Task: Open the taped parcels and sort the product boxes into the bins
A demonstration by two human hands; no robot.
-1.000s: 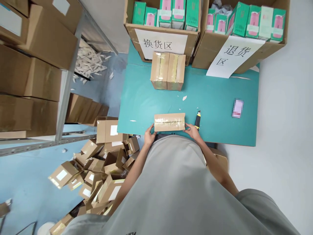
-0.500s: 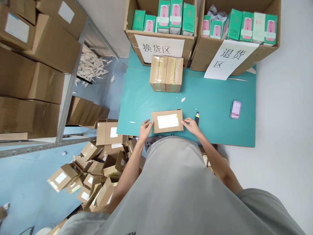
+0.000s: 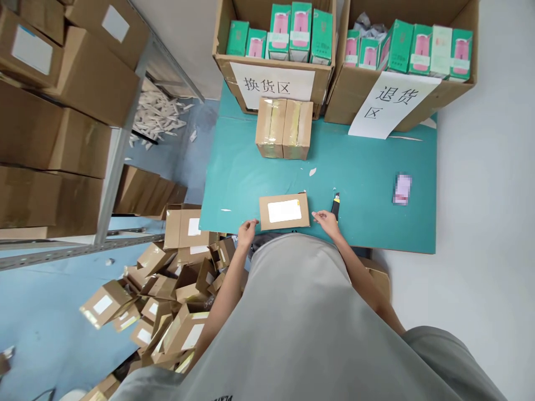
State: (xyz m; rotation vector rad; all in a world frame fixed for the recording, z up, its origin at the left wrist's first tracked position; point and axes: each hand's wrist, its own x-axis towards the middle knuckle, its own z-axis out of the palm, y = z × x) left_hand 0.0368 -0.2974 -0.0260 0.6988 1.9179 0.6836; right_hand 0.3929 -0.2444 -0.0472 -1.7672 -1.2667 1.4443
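Note:
A small cardboard box [image 3: 264, 214] with a white label [image 3: 285, 210] on top lies flat near the front edge of the green table. Just off its left end is my left hand [image 3: 247, 231], fingers loosely curled and holding nothing. My right hand [image 3: 327, 221] is a little apart from the right end, its fingers extended toward the box and nothing in them. Close beside the right fingers lies a black and yellow utility knife [image 3: 335, 206].
Two taped cartons [image 3: 284, 128] stand behind the box. Two large open cartons [image 3: 278, 67] with green packages line the table's back. A blurred pinkish object [image 3: 402, 189] lies at right. Opened boxes [image 3: 167, 301] heap on the floor at left, near a loaded shelf [image 3: 119, 167].
Both hands have come off the ends of the small box and drawn slightly away. The box now sits by itself on the table.

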